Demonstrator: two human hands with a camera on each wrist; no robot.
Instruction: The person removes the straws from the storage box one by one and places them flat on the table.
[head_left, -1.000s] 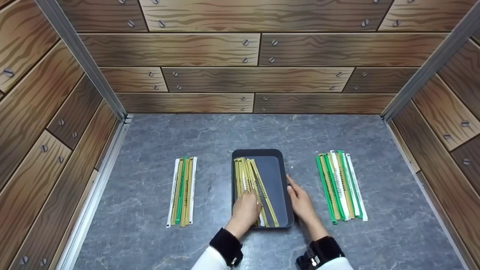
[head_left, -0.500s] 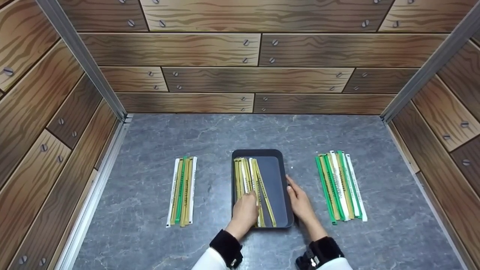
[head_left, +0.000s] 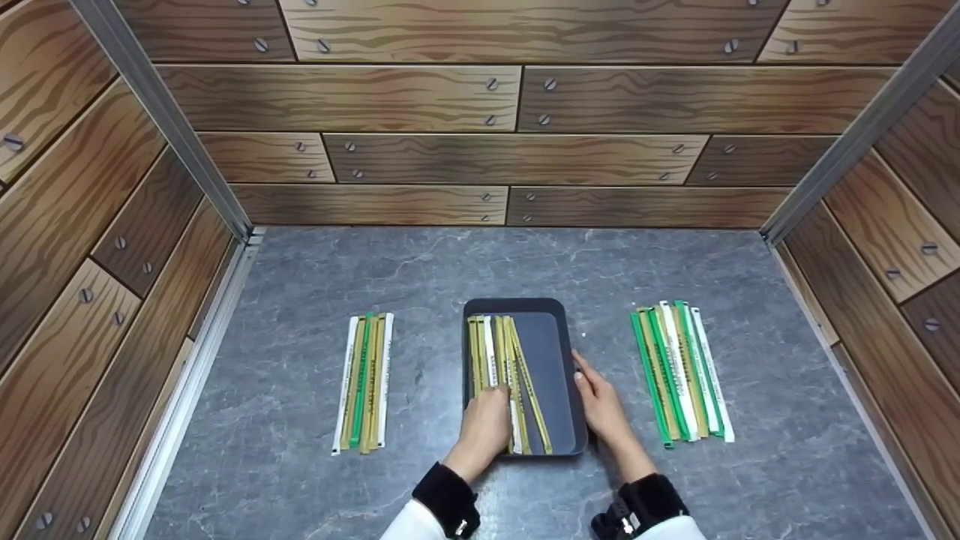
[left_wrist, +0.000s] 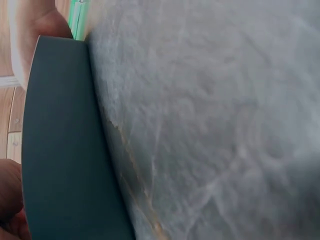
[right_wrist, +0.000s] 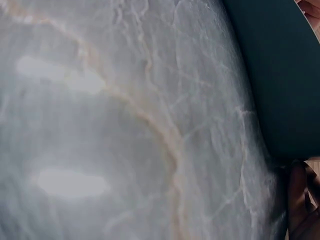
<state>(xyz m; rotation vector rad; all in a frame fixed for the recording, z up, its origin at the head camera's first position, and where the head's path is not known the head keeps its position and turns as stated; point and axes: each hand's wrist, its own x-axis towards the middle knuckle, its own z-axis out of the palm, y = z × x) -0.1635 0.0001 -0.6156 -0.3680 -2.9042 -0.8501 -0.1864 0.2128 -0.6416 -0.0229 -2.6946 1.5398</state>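
In the head view my left hand (head_left: 486, 424) is over the dark grey tray (head_left: 551, 306), fingers curled down onto long slim printed stick packets (head_left: 480, 352). It appears to pinch them; the fingertips are hidden. Most packets are gold; a white stick packet (head_left: 490, 349) lies among them. One gold stick packet (head_left: 531, 382) slants away on the right. My right hand (head_left: 606, 409) rests against the tray's right wall, fingers extended along it. The left wrist view shows the tray's outer wall (left_wrist: 67, 140); the right wrist view has the right hand (right_wrist: 302, 200) at the tray's edge.
A bundle of white, gold and green stick packets (head_left: 364, 382) lies left of the tray. A wider mixed bundle (head_left: 682, 375) lies to the right. Wood-patterned walls (head_left: 420, 157) enclose the grey marbled surface (head_left: 420, 277) at the back and sides.
My left hand has shifted slightly left. The packets beneath it have spread and straightened, and the white one now shows more clearly. The right hand and tray have stayed in place.
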